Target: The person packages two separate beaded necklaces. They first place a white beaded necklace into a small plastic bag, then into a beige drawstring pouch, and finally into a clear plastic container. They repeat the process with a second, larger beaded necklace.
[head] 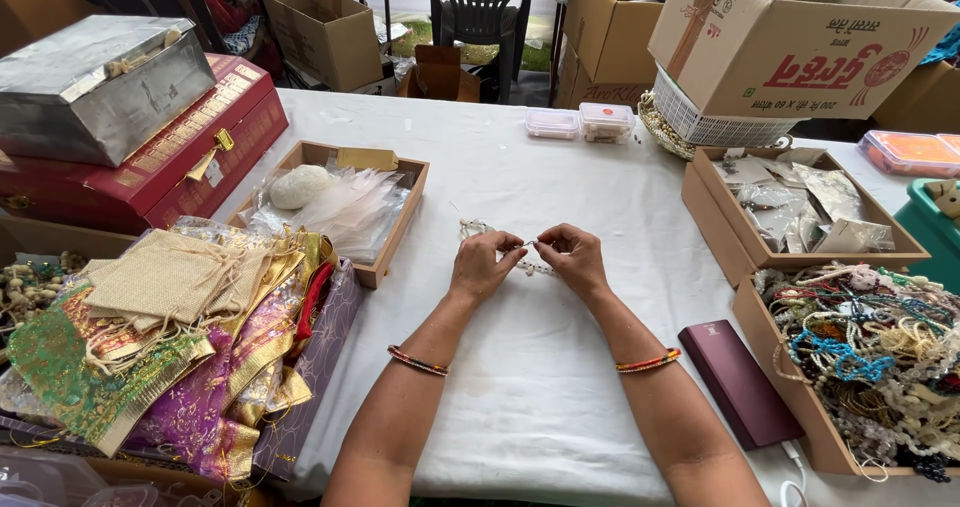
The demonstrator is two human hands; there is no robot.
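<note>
Item: strand of small white beads (478, 231), pinched between left hand (483, 266) and right hand (572, 258).
Detail: both hands' fingertips grasp it, hiding its middle; a loose end lies on the white tablecloth (520, 387) just beyond the left hand. Thread hard to discern.

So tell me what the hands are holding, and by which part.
Both hands pinch a pale beaded strand over the white table: left hand and right hand grip it at its near end, fingertips almost meeting. The rest trails away toward the tray.

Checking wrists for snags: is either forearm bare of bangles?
No: left hand and right hand each have a thin, multicoloured beaded bangle behind them.
</note>
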